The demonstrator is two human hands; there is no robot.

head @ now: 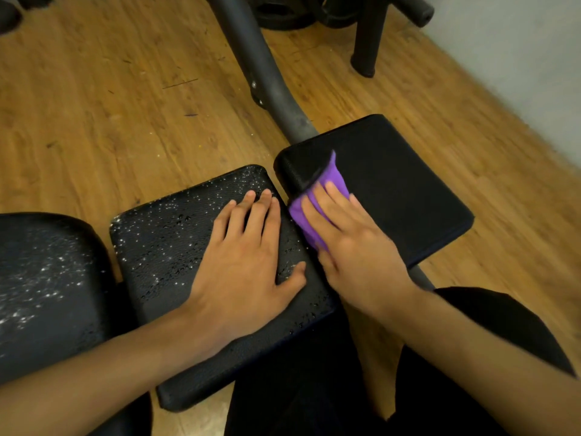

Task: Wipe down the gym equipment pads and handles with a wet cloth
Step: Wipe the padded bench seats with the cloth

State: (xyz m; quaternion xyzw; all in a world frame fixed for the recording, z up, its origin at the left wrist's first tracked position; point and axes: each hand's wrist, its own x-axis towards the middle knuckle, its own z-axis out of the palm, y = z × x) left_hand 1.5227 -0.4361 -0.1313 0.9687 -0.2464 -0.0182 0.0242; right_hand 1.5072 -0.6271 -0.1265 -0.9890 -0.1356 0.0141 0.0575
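Lower left of frame: seat pad (41,278), dark, speckled with droplets, judged not yet wiped.

Centre left: middle pad (157,247), likewise beaded with water over most of its top. On its right half, left hand (245,256), palm down, fingers (251,212) straight and slightly spread, thumb out toward the pad's right edge. Bracing only, nothing held.

Centre: purple cloth (330,176), bunched, lying on the left end of the end pad (408,190), just beside the gap between the two pads. On top of it, right hand (355,243), pressing down, fingers straight and a little apart over the cloth. Thumb hidden, position not determinable.

Centre right: end pad matte, no droplets visible. Grey frame tube (261,67) from top centre down under it. Wooden floor (94,105) all round.

Risks, as judged:
- Left palm on a wet, slick surface, liable to slide if leaned on.
- Cloth kept by pressure alone, liable to slip free or drop into the gap.
- Water pushed over the pad edges onto the floor, leaving a slip hazard.
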